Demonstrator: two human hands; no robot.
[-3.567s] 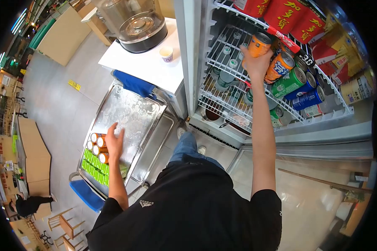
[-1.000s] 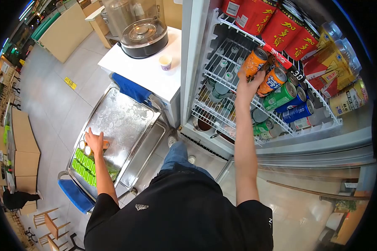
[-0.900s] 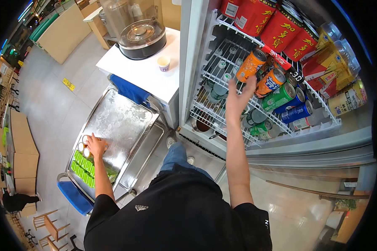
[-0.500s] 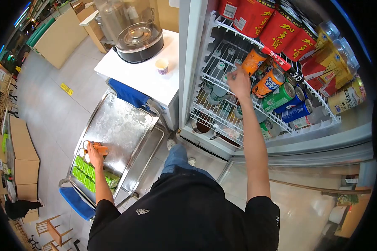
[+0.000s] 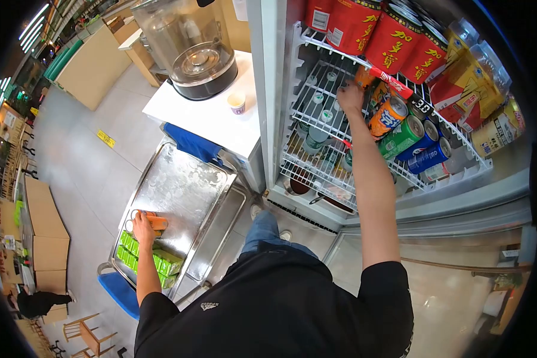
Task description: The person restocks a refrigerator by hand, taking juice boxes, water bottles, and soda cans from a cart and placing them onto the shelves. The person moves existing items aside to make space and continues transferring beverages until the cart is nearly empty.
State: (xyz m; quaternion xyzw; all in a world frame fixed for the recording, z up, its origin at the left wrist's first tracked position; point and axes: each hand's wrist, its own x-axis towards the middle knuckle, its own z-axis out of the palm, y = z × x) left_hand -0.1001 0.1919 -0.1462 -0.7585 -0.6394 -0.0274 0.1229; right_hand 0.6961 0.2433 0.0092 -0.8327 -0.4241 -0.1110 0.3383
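My left hand (image 5: 142, 228) is closed over an orange soda can (image 5: 159, 222) on the metal cart (image 5: 176, 179). White can ends show beside its fingers, and green cartons (image 5: 136, 252) stand close by. Inside the fridge, my right hand (image 5: 351, 98) has its fingers curled at the near end of another orange can (image 5: 364, 76) on a wire shelf (image 5: 313, 107); the hand hides part of that can. Next to it lie an orange Fanta can (image 5: 389, 117), a green can (image 5: 403, 137) and blue cans (image 5: 429, 156).
Red cans (image 5: 394, 42) fill the shelf above, behind a price strip (image 5: 394, 83). Bottles (image 5: 316, 140) stand lower left. A white counter (image 5: 173, 113) beside the fridge holds a clear dispenser (image 5: 200, 65) and a paper cup (image 5: 237, 103). A wooden chair (image 5: 89, 337) is at lower left.
My right hand has moved deeper into the fridge, and the orange can by it sits farther back. My left hand stays on the can on the cart. The whole view has shifted slightly.
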